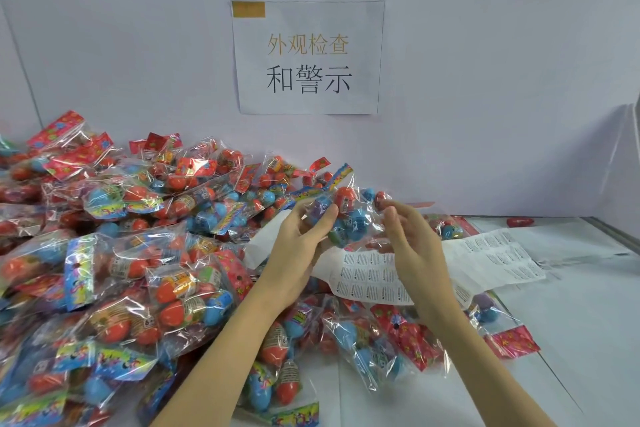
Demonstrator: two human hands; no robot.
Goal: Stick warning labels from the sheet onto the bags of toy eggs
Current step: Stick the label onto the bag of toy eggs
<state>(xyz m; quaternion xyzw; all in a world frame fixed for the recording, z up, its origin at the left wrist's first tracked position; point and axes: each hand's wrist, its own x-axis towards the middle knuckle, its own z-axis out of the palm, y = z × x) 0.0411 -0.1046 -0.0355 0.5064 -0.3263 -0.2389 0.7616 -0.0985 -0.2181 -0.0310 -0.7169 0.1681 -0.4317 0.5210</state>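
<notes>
clear crinkly bag of toy eggs (pixel 346 215) is pinched in the left hand (pixel 301 239); the right hand (pixel 408 236), loosely curled, touches its right end, with the label sheet (pixel 374 277) directly beneath both.

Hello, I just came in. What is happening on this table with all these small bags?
A person is holding up one clear bag of toy eggs above the table. The left hand grips it from the side, and the right hand reaches to its other side with curled fingers. Below the hands lies the label sheet. A big pile of bags fills the left side of the white table. A paper sign hangs on the wall.
</notes>
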